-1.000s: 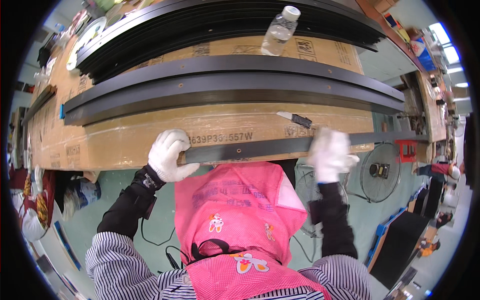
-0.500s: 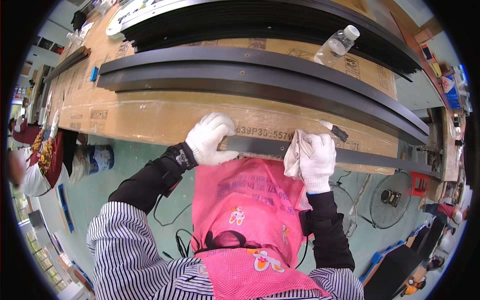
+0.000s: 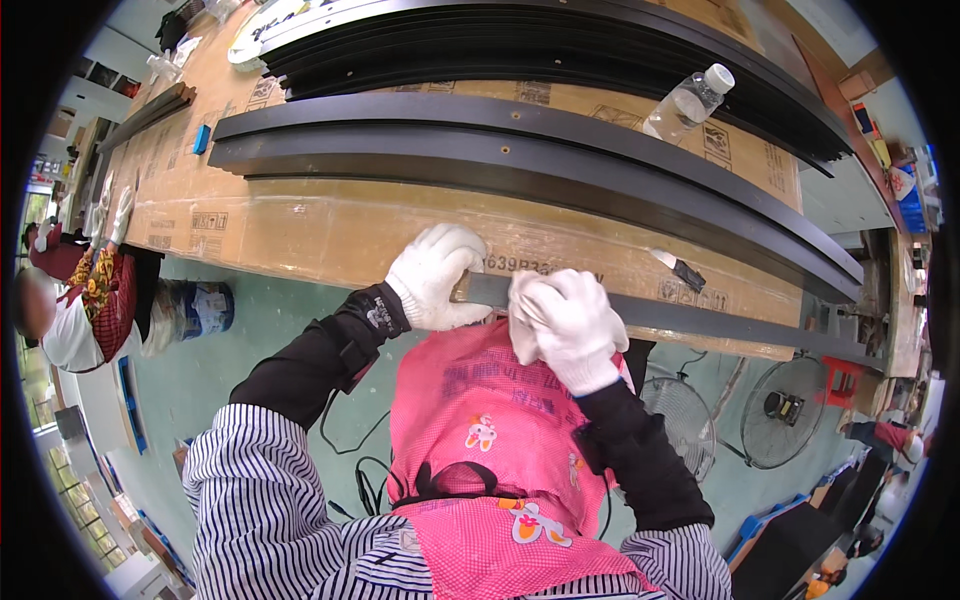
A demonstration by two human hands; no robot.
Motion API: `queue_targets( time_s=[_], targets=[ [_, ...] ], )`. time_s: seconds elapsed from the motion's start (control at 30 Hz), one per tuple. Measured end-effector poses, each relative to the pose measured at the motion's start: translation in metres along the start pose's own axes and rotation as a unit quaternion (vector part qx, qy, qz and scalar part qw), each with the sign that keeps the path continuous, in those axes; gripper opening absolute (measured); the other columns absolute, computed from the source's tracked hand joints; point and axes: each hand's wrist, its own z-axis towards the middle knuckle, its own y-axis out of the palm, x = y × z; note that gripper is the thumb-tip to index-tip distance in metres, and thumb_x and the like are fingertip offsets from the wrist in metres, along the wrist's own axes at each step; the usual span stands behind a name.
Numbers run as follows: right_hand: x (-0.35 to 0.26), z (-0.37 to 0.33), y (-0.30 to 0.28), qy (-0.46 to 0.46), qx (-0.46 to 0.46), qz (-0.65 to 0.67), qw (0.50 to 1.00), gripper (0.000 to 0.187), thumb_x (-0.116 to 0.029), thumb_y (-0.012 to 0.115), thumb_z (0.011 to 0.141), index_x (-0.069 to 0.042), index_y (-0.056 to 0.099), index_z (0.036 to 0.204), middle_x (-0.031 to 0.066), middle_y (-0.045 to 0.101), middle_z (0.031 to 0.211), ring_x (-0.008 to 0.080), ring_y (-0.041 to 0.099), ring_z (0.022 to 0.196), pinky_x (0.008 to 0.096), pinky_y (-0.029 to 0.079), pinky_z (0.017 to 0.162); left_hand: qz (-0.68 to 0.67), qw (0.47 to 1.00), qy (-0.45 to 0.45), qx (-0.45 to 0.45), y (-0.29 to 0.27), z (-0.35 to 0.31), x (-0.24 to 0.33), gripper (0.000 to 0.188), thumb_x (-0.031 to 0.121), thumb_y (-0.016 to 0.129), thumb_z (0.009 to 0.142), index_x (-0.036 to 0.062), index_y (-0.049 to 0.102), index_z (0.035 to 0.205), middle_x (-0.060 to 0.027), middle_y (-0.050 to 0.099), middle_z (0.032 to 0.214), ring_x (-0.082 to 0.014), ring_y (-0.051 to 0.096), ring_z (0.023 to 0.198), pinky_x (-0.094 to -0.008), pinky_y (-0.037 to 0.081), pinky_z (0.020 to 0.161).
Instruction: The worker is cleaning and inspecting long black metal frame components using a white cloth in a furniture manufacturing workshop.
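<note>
Along the near edge of the cardboard-covered table lies a long dark grey strip (image 3: 740, 332). My left hand (image 3: 437, 278), in a white glove, closes round its left end, thumb on the near side and fingers over the far side. In my gloved right hand (image 3: 577, 332) is a bunched off-white cloth (image 3: 521, 325), pressed on the strip a short way right of my left hand. The cloth is partly hidden under the fingers. Beyond the right hand rests a small tool (image 3: 682, 270) with a black part and a pale end; its kind is unclear.
Two dark strips (image 3: 480, 150) lie across the table (image 3: 330, 215), with a stack of more strips (image 3: 450, 55) behind. A clear bottle (image 3: 690, 103) stands by the stack. A blue block (image 3: 201, 139) sits left. Floor fans (image 3: 785, 408) are at right; another person (image 3: 95, 310) works at left.
My right hand has slid left along the strip with the cloth, closer to my left hand. The left hand keeps its hold on the strip's end. The whole view has shifted slightly.
</note>
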Motion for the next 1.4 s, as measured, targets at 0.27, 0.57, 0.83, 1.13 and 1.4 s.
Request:
queue_targets(
  time_s=[0.27, 0.57, 0.83, 1.13, 1.4],
  targets=[
    [-0.023, 0.023, 0.022, -0.057, -0.066, 0.062, 0.994, 0.021, -0.016, 0.069, 0.075, -0.013, 0.066, 0.095, 0.0066, 0.058, 0.09, 0.0288, 0.059, 0.088, 0.0431, 0.05, 0.077, 0.003, 0.999, 0.007, 0.033, 0.004, -0.001, 0.001, 0.049, 0.03, 0.087, 0.065, 0.0088, 0.057, 0.097, -0.0114, 0.063, 0.111, -0.0357, 0.062, 0.108, -0.0492, 0.05, 0.094],
    [-0.034, 0.03, 0.03, 0.011, -0.051, -0.074, 0.996, 0.013, -0.022, 0.066, 0.083, -0.015, 0.062, 0.092, 0.0083, 0.057, 0.092, 0.0281, 0.061, 0.088, 0.0422, 0.051, 0.075, 0.014, 1.0, 0.001, 0.002, 0.001, 0.007, 0.003, 0.052, 0.026, 0.087, 0.061, 0.0072, 0.056, 0.099, -0.0118, 0.063, 0.111, -0.0362, 0.063, 0.11, -0.0475, 0.051, 0.094],
    [0.005, 0.006, -0.014, 0.129, -0.128, -0.161, 0.97, 0.02, -0.025, 0.066, 0.084, -0.013, 0.061, 0.098, 0.009, 0.06, 0.092, 0.0282, 0.064, 0.088, 0.0437, 0.053, 0.075, 0.0, 1.0, -0.002, 0.009, 0.0, -0.003, -0.001, 0.054, 0.029, 0.09, 0.063, 0.0085, 0.055, 0.1, -0.0123, 0.062, 0.112, -0.0368, 0.062, 0.11, -0.048, 0.05, 0.096],
    [-0.032, 0.047, 0.044, 0.087, -0.119, -0.124, 0.981, 0.023, -0.027, 0.063, 0.09, -0.01, 0.054, 0.102, 0.0112, 0.062, 0.094, 0.0285, 0.068, 0.087, 0.0431, 0.056, 0.074, 0.04, 0.998, 0.005, 0.052, 0.011, -0.005, -0.004, 0.048, 0.027, 0.086, 0.064, 0.0069, 0.056, 0.096, -0.0135, 0.062, 0.108, -0.0368, 0.062, 0.105, -0.0468, 0.052, 0.091],
    [-0.023, 0.035, 0.023, 0.111, -0.091, -0.171, 0.975, 0.021, -0.024, 0.064, 0.09, -0.009, 0.054, 0.102, 0.0113, 0.06, 0.092, 0.0284, 0.065, 0.082, 0.0443, 0.054, 0.068, -0.011, 0.999, 0.02, 0.03, 0.004, 0.0, 0.004, 0.05, 0.021, 0.09, 0.062, 0.008, 0.055, 0.095, -0.0115, 0.062, 0.105, -0.0373, 0.064, 0.105, -0.0476, 0.052, 0.092]
  ],
)
